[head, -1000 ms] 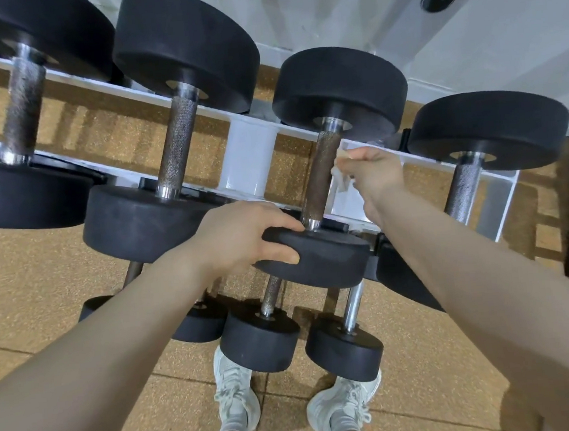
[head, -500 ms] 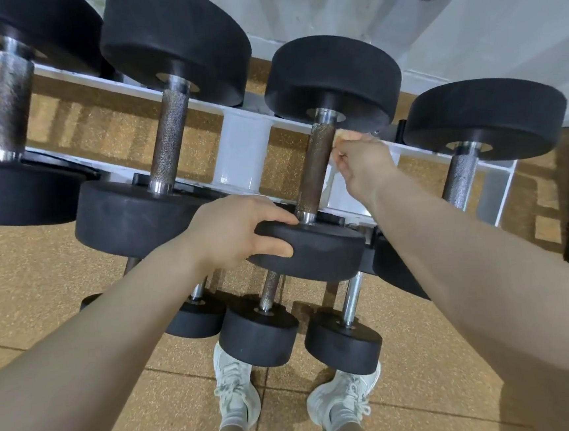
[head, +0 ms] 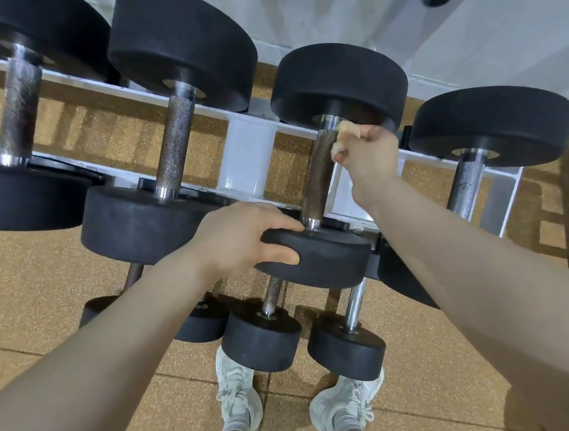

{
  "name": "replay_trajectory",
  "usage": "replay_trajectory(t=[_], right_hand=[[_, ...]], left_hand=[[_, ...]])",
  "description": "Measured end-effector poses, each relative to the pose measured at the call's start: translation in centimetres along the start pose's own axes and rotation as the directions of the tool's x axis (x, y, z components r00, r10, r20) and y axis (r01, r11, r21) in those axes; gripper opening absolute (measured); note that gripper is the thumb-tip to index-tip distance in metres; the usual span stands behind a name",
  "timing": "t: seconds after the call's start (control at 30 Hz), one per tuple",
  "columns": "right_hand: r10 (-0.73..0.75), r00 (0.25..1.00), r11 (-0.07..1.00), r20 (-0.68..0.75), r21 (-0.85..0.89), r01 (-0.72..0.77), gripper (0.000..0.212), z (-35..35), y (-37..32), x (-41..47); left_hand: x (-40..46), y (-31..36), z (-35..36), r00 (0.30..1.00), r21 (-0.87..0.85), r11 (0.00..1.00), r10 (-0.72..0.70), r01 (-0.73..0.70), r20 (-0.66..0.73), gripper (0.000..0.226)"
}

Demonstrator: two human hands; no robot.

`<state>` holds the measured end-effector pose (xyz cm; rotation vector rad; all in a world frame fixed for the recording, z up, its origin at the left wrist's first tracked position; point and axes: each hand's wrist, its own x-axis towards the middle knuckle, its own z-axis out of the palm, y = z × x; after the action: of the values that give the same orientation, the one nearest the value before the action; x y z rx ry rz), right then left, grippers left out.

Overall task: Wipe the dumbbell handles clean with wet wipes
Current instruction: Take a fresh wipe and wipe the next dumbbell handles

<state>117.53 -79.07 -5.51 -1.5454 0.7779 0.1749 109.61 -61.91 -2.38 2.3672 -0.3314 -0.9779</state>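
Tan speckled tile floor (head: pixel 43 305), white rack (head: pixel 247 156) at centre frame; left hand (head: pixel 241 243) grips the centre dumbbell (head: pixel 321 177) near end, right hand (head: pixel 367 156) fingers clutch wipe (head: pixel 345 134) against its handle top.

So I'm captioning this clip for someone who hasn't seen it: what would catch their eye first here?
Probably the two bare arms reaching in from below to one dumbbell at the centre of the white rack. The left hand grips its near black weight, while the right hand presses a crumpled wet wipe against the top of the handle. Rows of big black dumbbells fill the rack around it.
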Motion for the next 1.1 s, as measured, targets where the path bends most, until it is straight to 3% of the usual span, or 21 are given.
replay_trajectory(t=[0.1,0.2,0.27,0.33,0.43,0.53,0.57,0.63,0.8,0.9,1.03,1.1], right_hand=[[-0.312,0.949,0.896,0.055,-0.316,0.313,0.016,0.1,1.8,-0.1],[-0.500,0.778,0.611,0.381,-0.482,0.628,0.021,-0.7,2.0,-1.1],[-0.358,0.651,0.388,0.669,-0.528,0.755,0.025,-1.7,2.0,-1.9],[-0.050,0.522,0.139,0.852,-0.511,0.848,0.029,-2.7,2.2,-2.7],[0.252,0.368,-0.092,0.895,-0.356,0.930,0.034,-2.9,0.9,-2.6],[0.250,0.347,-0.324,0.904,-0.259,0.910,0.039,-2.1,-1.2,-1.6],[0.175,0.350,-0.366,0.920,-0.269,0.891,0.041,-2.0,-1.5,-1.1],[0.068,0.368,-0.348,0.927,-0.324,0.880,0.043,-1.8,-1.4,-0.5],[0.352,0.308,-0.275,0.884,-0.217,0.937,0.034,-2.0,0.6,-2.2],[0.204,0.154,-0.406,0.967,-0.060,0.912,0.027,-1.9,0.4,-1.3],[0.004,0.226,-0.685,0.974,-0.162,0.710,0.018,0.2,-0.9,1.2],[-0.082,0.221,-0.702,0.972,-0.214,0.679,0.015,0.7,-1.1,1.7]], left_hand=[[0.0,0.0,0.0,1.000,-0.010,1.000,0.006,-0.006,0.005,0.046],[0.0,0.1,-0.1,1.000,-0.007,1.000,0.008,-0.008,0.009,0.045],[0.0,0.1,-0.1,1.000,-0.007,1.000,0.011,-0.011,0.000,0.045],[-0.1,0.1,0.0,1.000,-0.010,1.000,0.014,-0.014,-0.002,0.046],[-0.2,0.2,-0.1,1.000,-0.004,1.000,0.016,-0.016,0.008,0.046],[-0.2,0.2,-0.2,1.000,-0.002,1.000,-0.009,0.009,0.000,0.047],[-0.3,0.2,-0.2,1.000,-0.010,1.000,-0.017,0.017,-0.008,0.047],[-0.4,0.2,-0.1,0.999,-0.031,0.999,-0.036,0.035,-0.013,0.047],[-0.4,0.4,-0.2,0.996,-0.074,0.994,-0.085,0.083,-0.023,0.048],[-0.4,0.3,-0.3,0.995,-0.067,0.993,-0.101,0.100,-0.018,0.049],[-0.3,0.2,-0.1,0.995,-0.071,0.993,-0.097,0.096,-0.010,0.049],[-0.2,0.1,-0.2,0.996,-0.073,0.993,-0.089,0.088,-0.011,0.049]])
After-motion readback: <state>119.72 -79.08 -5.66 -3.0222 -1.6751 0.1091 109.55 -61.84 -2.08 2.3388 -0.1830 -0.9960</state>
